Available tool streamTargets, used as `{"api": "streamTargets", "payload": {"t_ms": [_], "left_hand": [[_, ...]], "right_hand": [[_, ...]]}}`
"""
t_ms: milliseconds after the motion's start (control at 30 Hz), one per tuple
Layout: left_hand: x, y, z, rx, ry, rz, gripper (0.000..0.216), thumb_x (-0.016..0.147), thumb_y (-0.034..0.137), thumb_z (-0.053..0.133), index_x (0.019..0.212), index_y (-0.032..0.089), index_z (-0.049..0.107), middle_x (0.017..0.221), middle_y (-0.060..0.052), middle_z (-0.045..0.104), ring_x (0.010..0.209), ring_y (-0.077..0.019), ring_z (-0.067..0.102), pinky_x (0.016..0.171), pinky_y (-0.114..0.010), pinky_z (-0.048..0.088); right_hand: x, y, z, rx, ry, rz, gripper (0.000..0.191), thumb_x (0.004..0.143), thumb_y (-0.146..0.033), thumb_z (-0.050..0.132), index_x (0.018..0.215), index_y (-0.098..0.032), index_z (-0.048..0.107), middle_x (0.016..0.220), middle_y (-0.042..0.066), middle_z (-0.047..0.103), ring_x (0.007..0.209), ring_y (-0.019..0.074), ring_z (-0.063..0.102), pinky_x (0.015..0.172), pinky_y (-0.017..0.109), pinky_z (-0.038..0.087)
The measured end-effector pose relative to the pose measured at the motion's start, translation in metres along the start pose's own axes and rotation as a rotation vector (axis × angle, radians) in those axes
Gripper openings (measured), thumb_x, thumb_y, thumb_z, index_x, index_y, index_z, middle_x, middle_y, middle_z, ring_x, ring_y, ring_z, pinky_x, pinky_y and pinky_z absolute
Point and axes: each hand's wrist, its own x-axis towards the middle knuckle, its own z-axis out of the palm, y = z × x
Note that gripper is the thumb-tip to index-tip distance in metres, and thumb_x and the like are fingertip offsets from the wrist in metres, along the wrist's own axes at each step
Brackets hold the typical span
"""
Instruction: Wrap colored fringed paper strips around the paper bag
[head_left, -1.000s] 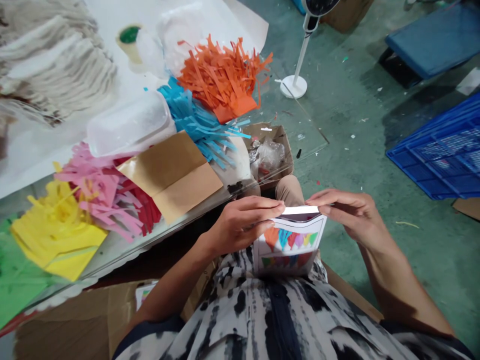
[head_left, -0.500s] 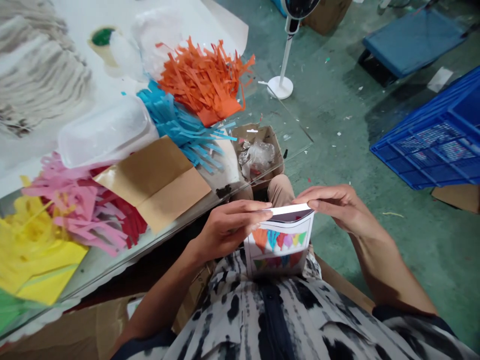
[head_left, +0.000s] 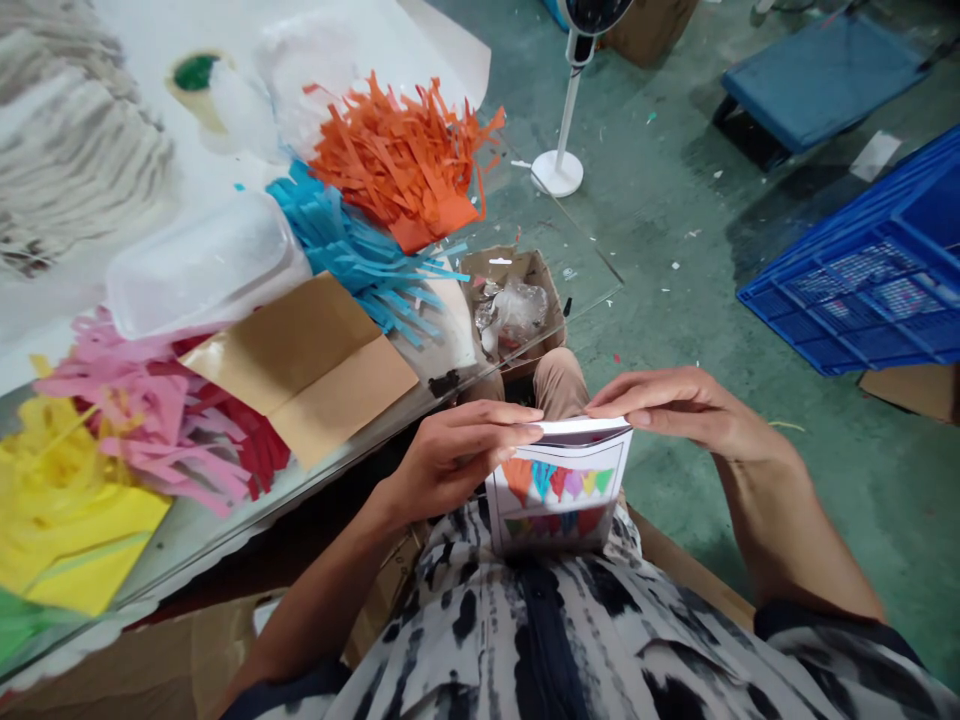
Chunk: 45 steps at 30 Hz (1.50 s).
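Observation:
Close to my lap is a white printed paper card [head_left: 559, 485] with rows of colourful tassels pictured on it and a white folded strip along its top edge. My left hand [head_left: 466, 445] grips the left end of that strip, fingers on top and thumb beneath. At the right end, the fingers of my right hand [head_left: 671, 408] lie along the strip with the thumb against it. A dark gap shows under the strip. Whether the card is a sleeve or one folded sheet cannot be told.
On the table to the left lie orange [head_left: 397, 160], blue [head_left: 360, 245], pink [head_left: 150, 400] and yellow [head_left: 82, 500] fringed paper, a brown folded card [head_left: 307, 365] and a clear plastic tray [head_left: 210, 265]. A carton [head_left: 514, 310], white-based stand [head_left: 559, 172] and blue crate [head_left: 862, 270] stand on the floor.
My right hand has slid inward along the card's top strip, its fingertips now nearer to my left hand. My left hand keeps its hold; the view has shifted slightly.

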Motion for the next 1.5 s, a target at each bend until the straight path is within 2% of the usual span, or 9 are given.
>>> {"api": "streamTargets", "payload": {"t_ms": [133,233,367,533,600,700,867,1000,1500], "left_hand": [[0.000,0.000,0.002,0.012,0.007,-0.001,0.039,0.100,0.007,0.057,0.133,0.020,0.073,0.134,-0.016,0.074,0.126,-0.0255,0.070,0.105,-0.039,0.059],[0.001,0.000,0.006,0.033,0.040,0.001,0.042,0.100,0.007,0.057,0.137,0.021,0.070,0.135,-0.014,0.073,0.129,-0.0256,0.068,0.108,-0.041,0.057],[0.004,0.001,0.013,-0.007,0.103,-0.053,0.067,0.098,0.009,0.063,0.161,0.023,0.044,0.139,-0.012,0.072,0.134,-0.0246,0.066,0.115,-0.039,0.053],[-0.001,0.001,0.021,-0.078,0.160,-0.068,0.087,0.098,0.013,0.065,0.170,0.029,0.020,0.145,-0.013,0.068,0.143,-0.0284,0.059,0.122,-0.046,0.047],[-0.005,0.002,0.023,-0.159,0.201,-0.135,0.085,0.099,0.018,0.067,0.169,0.031,0.023,0.148,-0.012,0.066,0.143,-0.0290,0.059,0.118,-0.045,0.050],[-0.008,0.007,0.021,-0.325,0.327,-0.268,0.060,0.099,0.030,0.069,0.156,0.028,0.051,0.152,-0.014,0.062,0.140,-0.0298,0.061,0.111,-0.040,0.056],[-0.009,0.016,0.007,-0.390,0.408,-0.535,0.029,0.096,0.039,0.073,0.113,0.017,0.082,0.120,-0.013,0.081,0.110,-0.0255,0.077,0.096,-0.034,0.061],[-0.009,0.020,0.000,-0.391,0.431,-0.622,0.024,0.090,0.037,0.080,0.101,0.017,0.086,0.109,-0.012,0.083,0.100,-0.0242,0.079,0.088,-0.031,0.062],[-0.009,0.023,-0.008,-0.396,0.427,-0.727,0.025,0.085,0.036,0.083,0.101,0.017,0.087,0.106,-0.011,0.084,0.095,-0.0239,0.079,0.084,-0.030,0.063]], "right_hand": [[-0.002,-0.004,-0.003,-0.091,-0.035,-0.026,0.030,0.104,-0.025,0.061,0.129,-0.031,0.077,0.129,0.006,0.075,0.112,0.0178,0.074,0.094,0.030,0.057],[-0.003,-0.006,0.004,-0.164,0.041,-0.045,0.024,0.101,-0.025,0.065,0.121,-0.029,0.078,0.123,0.005,0.076,0.110,0.0188,0.074,0.093,0.032,0.057],[0.001,-0.011,0.021,-0.360,0.123,-0.068,0.037,0.092,-0.027,0.077,0.129,-0.031,0.071,0.120,0.004,0.077,0.110,0.0216,0.072,0.095,0.035,0.057],[0.011,-0.010,0.039,-0.542,0.124,-0.197,0.052,0.096,-0.018,0.070,0.144,-0.038,0.065,0.128,0.003,0.074,0.115,0.0206,0.069,0.099,0.036,0.055],[0.012,-0.008,0.042,-0.504,0.134,-0.207,0.051,0.097,-0.017,0.069,0.143,-0.038,0.066,0.126,0.003,0.074,0.112,0.0201,0.069,0.094,0.034,0.056],[0.013,-0.008,0.044,-0.475,0.144,-0.170,0.048,0.096,-0.017,0.068,0.140,-0.036,0.068,0.124,0.004,0.074,0.111,0.0209,0.068,0.090,0.034,0.057],[0.015,-0.012,0.047,-0.491,0.132,-0.166,0.047,0.097,-0.017,0.066,0.141,-0.035,0.068,0.123,0.005,0.073,0.111,0.0208,0.067,0.088,0.034,0.057],[0.019,-0.014,0.051,-0.516,0.119,-0.202,0.049,0.096,-0.017,0.066,0.143,-0.034,0.066,0.120,0.005,0.072,0.109,0.0212,0.067,0.086,0.034,0.055],[0.028,-0.010,0.046,-0.578,-0.015,-0.259,0.049,0.095,-0.014,0.063,0.137,-0.040,0.069,0.133,0.007,0.068,0.115,0.0252,0.066,0.093,0.043,0.056]]}}
